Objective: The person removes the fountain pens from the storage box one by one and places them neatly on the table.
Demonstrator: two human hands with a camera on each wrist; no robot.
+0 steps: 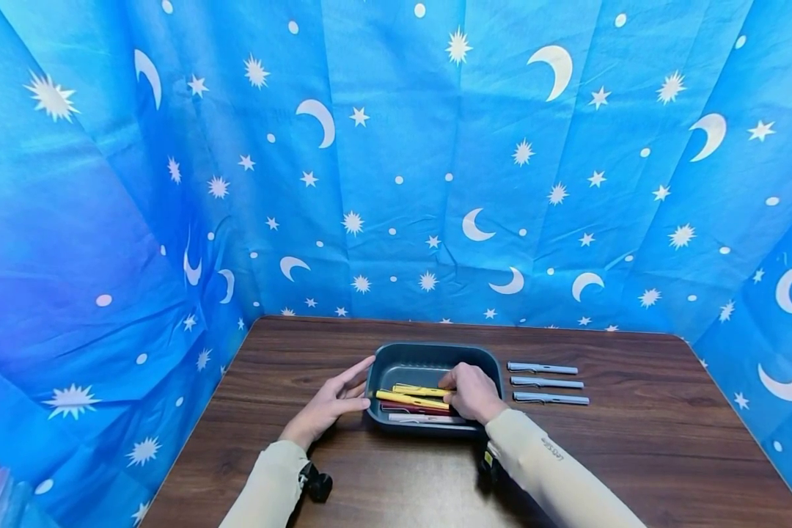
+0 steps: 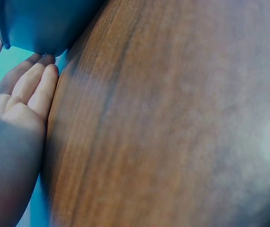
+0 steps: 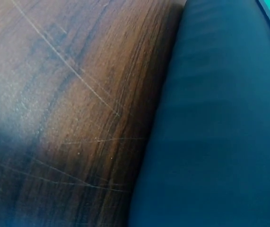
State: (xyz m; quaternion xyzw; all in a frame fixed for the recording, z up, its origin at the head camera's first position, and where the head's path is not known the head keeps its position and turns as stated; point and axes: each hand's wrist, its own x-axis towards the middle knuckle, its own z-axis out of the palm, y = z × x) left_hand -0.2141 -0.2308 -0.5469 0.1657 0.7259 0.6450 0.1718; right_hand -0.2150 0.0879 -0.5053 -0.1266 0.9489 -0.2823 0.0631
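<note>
The right hand [image 1: 471, 393], bent downward, pinches the farther yellow pen [image 1: 417, 389], its long axis running toward nine o'clock; the left hand [image 1: 330, 402], fingers outstretched, touches the tray [image 1: 429, 371].

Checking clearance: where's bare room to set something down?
Bare: tabletop left of the left hand and right of the three bluish pens; a strip inside the tray, between its far wall and the yellow pens. Crowded: the tray's near half, where more pens lie, and its right side, with the right hand.

Seen from my right wrist, a ripple-sided blue bin [image 3: 215, 123], brown wood tabletop [image 3: 54, 109] alongside, pale scratches [image 3: 78, 74] crossing the wood.
</note>
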